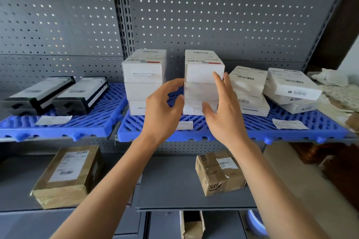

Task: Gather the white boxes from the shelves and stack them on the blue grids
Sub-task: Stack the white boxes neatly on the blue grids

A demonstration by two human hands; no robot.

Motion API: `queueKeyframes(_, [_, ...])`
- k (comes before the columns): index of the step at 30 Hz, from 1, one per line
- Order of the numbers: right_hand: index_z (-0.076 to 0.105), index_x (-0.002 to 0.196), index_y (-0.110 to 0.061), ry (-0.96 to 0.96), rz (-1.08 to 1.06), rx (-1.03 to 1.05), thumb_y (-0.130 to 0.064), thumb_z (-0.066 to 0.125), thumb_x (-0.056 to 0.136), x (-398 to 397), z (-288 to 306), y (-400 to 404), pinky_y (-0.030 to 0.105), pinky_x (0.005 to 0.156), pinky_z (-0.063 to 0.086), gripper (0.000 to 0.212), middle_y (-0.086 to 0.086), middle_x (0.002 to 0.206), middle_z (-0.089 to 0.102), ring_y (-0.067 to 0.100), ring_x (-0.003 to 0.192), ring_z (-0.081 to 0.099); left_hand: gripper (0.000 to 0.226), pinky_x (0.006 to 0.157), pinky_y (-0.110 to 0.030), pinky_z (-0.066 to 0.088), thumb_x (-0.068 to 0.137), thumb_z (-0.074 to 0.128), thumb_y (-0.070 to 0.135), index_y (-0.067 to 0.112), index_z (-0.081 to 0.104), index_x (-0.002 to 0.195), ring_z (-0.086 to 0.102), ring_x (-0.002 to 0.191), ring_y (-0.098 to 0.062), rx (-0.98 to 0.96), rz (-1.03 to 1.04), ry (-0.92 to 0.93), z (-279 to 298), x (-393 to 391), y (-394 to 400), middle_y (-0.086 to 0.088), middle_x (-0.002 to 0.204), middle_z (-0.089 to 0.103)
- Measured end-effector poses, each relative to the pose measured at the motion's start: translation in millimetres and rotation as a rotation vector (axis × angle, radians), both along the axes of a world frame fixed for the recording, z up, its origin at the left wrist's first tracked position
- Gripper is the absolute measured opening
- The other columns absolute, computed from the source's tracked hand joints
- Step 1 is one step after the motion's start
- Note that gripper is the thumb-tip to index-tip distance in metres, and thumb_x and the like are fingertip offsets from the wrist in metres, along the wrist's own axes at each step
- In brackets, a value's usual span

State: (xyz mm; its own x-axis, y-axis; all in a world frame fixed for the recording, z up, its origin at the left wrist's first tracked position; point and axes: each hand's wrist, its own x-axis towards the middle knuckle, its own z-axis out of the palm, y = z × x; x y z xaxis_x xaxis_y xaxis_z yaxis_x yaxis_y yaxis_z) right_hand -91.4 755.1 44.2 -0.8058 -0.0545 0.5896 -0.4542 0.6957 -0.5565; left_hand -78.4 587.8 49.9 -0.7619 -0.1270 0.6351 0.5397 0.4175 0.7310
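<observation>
Two stacks of three white boxes stand on the right blue grid [233,128]. The left hand [163,106] hovers at the left side of the right stack [202,83], fingers curled, and the right hand [223,110] lies against its right side, fingers straight. Black boxes [56,93] lie on the left grid [58,126].

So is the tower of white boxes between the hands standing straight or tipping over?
Standing straight. The white stack sits flat on the blue grid, its sides vertical, boxes lined up one above another.
</observation>
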Motion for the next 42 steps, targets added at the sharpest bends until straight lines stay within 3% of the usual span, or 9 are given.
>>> queueKeyframes(4, [0.022,0.158,-0.026,0.041,-0.162,0.044,-0.018,0.060,0.097,18,-1,-19,0.051,0.117,0.023,0.072,0.004,0.168,0.008,0.021,0.155,0.006,0.034,0.101,-0.038,0.053,0.098,0.056,0.009,0.019,0.068,0.128,0.063,0.118,-0.003,0.017,-0.026,0.023,2,13,-25,0.011,0.121,0.071])
queueKeyframes(8, [0.036,0.153,-0.022,0.156,-0.161,0.015,-0.015,0.060,0.096,38,-1,-53,0.044,0.121,0.020,0.062,0.004,0.166,0.018,0.021,0.154,0.012,0.032,0.096,-0.035,0.055,0.097,0.056,0.006,0.019,0.070,0.124,0.064,0.116,-0.005,0.059,-0.021,0.058,5,29,-58,0.012,0.118,0.071])
queueKeyframes(14, [0.046,0.148,-0.020,0.166,-0.039,-0.124,-0.010,0.058,0.098,55,6,-102,0.005,0.112,0.015,0.052,-0.002,0.161,0.033,0.009,0.149,0.027,0.040,0.096,-0.036,0.055,0.095,0.056,0.003,0.019,0.064,0.131,0.058,0.122,-0.005,0.149,0.002,0.077,2,37,-103,0.010,0.126,0.066])
queueKeyframes(21, [0.039,0.151,-0.027,0.038,0.009,-0.185,-0.013,0.056,0.099,40,6,-128,0.019,0.116,0.026,0.057,-0.008,0.163,0.029,0.004,0.149,0.025,0.059,0.105,-0.038,0.048,0.094,0.061,0.011,0.031,0.045,0.147,0.046,0.130,0.006,0.066,0.007,-0.045,3,19,-127,0.020,0.142,0.052])
queueKeyframes(26, [0.028,0.156,-0.031,0.020,0.028,-0.222,-0.010,0.057,0.096,17,3,-131,0.040,0.118,0.035,0.070,-0.009,0.162,0.031,0.007,0.149,0.028,0.069,0.109,-0.029,0.041,0.095,0.062,0.013,0.035,0.033,0.154,0.040,0.133,0.005,0.072,-0.005,-0.120,5,6,-127,0.023,0.145,0.044])
queueKeyframes(33, [0.020,0.158,-0.028,0.028,0.069,-0.233,-0.015,0.060,0.099,-12,3,-132,0.040,0.116,0.038,0.073,-0.010,0.161,0.033,0.009,0.145,0.035,0.077,0.114,-0.034,0.041,0.092,0.068,0.014,0.033,0.030,0.157,0.040,0.130,0.010,0.044,-0.031,-0.183,11,-14,-125,0.031,0.137,0.043])
queueKeyframes(36, [0.022,0.158,-0.028,0.036,0.058,-0.270,-0.021,0.062,0.099,-23,2,-132,0.042,0.114,0.041,0.071,-0.007,0.157,0.040,0.012,0.142,0.042,0.084,0.113,-0.038,0.042,0.089,0.073,0.017,0.038,0.028,0.156,0.041,0.140,-0.006,0.023,-0.030,-0.196,10,-23,-126,0.028,0.139,0.046])
queueKeyframes(39, [0.026,0.157,-0.027,0.060,0.065,-0.303,-0.023,0.061,0.099,-33,3,-134,0.043,0.105,0.048,0.068,-0.005,0.143,0.055,0.018,0.124,0.057,0.084,0.108,-0.038,0.047,0.087,0.076,0.019,0.041,0.031,0.153,0.047,0.136,-0.006,0.015,-0.026,-0.198,10,-32,-128,0.031,0.132,0.055])
queueKeyframes(42, [0.030,0.156,-0.024,0.069,0.064,-0.331,-0.023,0.060,0.100,-36,5,-135,0.041,0.098,0.051,0.063,0.011,0.122,0.066,0.027,0.106,0.062,0.081,0.104,-0.040,0.051,0.086,0.079,0.023,0.040,0.035,0.152,0.054,0.128,-0.003,0.023,-0.027,-0.181,11,-37,-129,0.021,0.132,0.061])
